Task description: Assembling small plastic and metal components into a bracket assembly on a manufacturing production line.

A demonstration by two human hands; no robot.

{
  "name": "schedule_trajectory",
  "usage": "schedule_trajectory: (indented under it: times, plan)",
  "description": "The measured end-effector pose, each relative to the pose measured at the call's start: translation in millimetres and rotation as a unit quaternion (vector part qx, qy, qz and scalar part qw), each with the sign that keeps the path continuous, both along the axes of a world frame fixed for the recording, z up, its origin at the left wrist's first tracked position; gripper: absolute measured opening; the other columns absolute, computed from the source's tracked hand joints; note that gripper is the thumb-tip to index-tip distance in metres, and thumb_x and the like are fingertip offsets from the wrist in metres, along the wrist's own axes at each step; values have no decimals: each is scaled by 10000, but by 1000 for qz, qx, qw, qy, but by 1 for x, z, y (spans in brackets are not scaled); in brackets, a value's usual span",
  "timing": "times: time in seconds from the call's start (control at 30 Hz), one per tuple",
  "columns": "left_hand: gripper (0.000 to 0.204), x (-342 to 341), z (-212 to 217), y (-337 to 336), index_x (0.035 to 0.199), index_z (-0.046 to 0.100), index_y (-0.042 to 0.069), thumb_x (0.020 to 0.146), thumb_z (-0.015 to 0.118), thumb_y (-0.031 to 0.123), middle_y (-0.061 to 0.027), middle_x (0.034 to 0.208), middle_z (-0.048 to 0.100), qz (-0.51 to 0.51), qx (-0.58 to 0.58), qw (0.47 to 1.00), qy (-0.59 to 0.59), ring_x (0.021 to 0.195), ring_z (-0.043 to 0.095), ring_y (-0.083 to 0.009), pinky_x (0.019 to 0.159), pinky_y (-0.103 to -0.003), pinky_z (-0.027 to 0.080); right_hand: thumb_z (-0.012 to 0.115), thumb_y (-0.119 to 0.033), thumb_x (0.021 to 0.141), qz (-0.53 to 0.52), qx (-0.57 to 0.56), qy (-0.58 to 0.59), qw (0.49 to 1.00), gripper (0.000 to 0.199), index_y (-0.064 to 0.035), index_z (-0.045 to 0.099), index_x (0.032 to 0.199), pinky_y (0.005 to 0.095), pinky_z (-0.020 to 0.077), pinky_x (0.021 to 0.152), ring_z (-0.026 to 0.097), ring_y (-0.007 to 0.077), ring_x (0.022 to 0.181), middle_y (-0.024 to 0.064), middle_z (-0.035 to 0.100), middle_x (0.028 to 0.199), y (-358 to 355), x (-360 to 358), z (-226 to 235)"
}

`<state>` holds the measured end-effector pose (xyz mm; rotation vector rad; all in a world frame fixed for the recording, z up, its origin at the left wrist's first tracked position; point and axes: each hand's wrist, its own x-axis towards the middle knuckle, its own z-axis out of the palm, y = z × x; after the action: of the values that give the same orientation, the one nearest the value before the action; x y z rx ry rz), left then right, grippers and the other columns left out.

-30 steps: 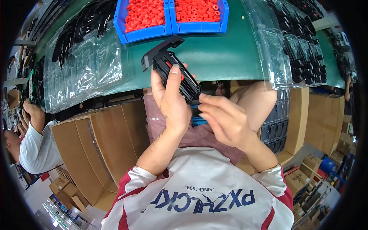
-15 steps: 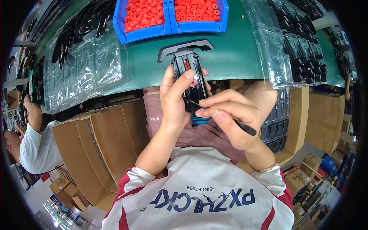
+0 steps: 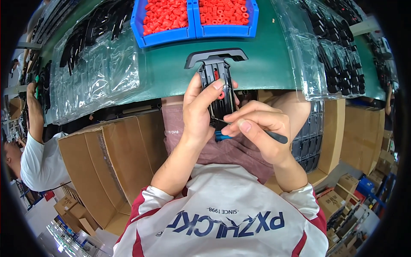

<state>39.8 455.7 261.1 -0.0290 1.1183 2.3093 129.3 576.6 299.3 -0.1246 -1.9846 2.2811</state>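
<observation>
My left hand (image 3: 197, 109) is closed around a black plastic assembly (image 3: 217, 70), its thumb lying over the open face. A curved grey end piece (image 3: 216, 55) caps the far end. Beside the thumb tip, a small red gear (image 3: 221, 95) sits in the assembly, and a red strip shows farther up. Between the thumb and fingers of my right hand (image 3: 263, 126) is a slim black tool, probably tweezers (image 3: 277, 137). Its thin tip reaches the assembly's near end; whether it touches there is hard to see.
Two blue bins (image 3: 169, 41) of small red parts stand on the green table (image 3: 171, 64). Clear plastic trays (image 3: 98, 81) with black parts lie left and right. Cardboard boxes (image 3: 132, 145) flank my lap, the right one holding dark trays (image 3: 309, 141). Another person (image 3: 40, 158) is at far left.
The assembly and my left hand have shifted slightly right, and the assembly is more upright. The tool's tip has moved a little nearer to me, and its handle end has risen slightly.
</observation>
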Motion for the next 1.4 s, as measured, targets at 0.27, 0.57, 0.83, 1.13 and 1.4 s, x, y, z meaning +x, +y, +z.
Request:
schedule_trajectory:
  times: [0.27, 0.57, 0.83, 1.13, 1.4]
  plan:
    - [303, -1, 3, 2, 1180, 523, 4, 911, 489, 140, -185, 958, 646, -6, -24, 1000, -13, 660, 634, -222, 567, -273, 507, 576, 50, 880, 7, -78, -31, 996, 140, 115, 693, 921, 225, 530, 666, 648, 168, 709, 148, 680, 912, -2, 7, -2]
    - [303, -5, -3, 0, 1175, 498, 10, 913, 494, 164, -185, 962, 637, -23, 6, 1000, -17, 650, 631, -226, 544, -307, 524, 586, 75, 849, 30, 21, 63, 997, 146, 93, 706, 929, 238, 540, 653, 652, 176, 712, 186, 685, 1022, 1, 9, -8]
    - [276, -2, -3, 2, 1149, 501, 16, 921, 487, 172, -182, 952, 636, -27, 22, 998, -55, 632, 627, -224, 537, -311, 529, 582, 43, 835, 45, 73, 84, 993, 149, 90, 709, 895, 258, 560, 667, 669, 209, 707, 209, 683, 1051, 2, 12, -12]
    - [283, -2, 0, 3, 1167, 502, 15, 929, 483, 168, -176, 961, 641, -12, -10, 999, -42, 620, 623, -225, 542, -301, 529, 615, 49, 819, 59, 110, 84, 989, 150, 78, 713, 929, 260, 542, 688, 665, 216, 780, 202, 681, 1085, 3, 14, -14]
    - [335, 2, 2, 3, 1247, 470, 4, 938, 463, 133, -205, 1013, 632, -17, -37, 999, -2, 671, 625, -243, 593, -322, 541, 630, 75, 829, 46, 34, 94, 994, 168, 57, 706, 979, 251, 489, 696, 615, 178, 783, 159, 686, 1057, 17, 14, 0]
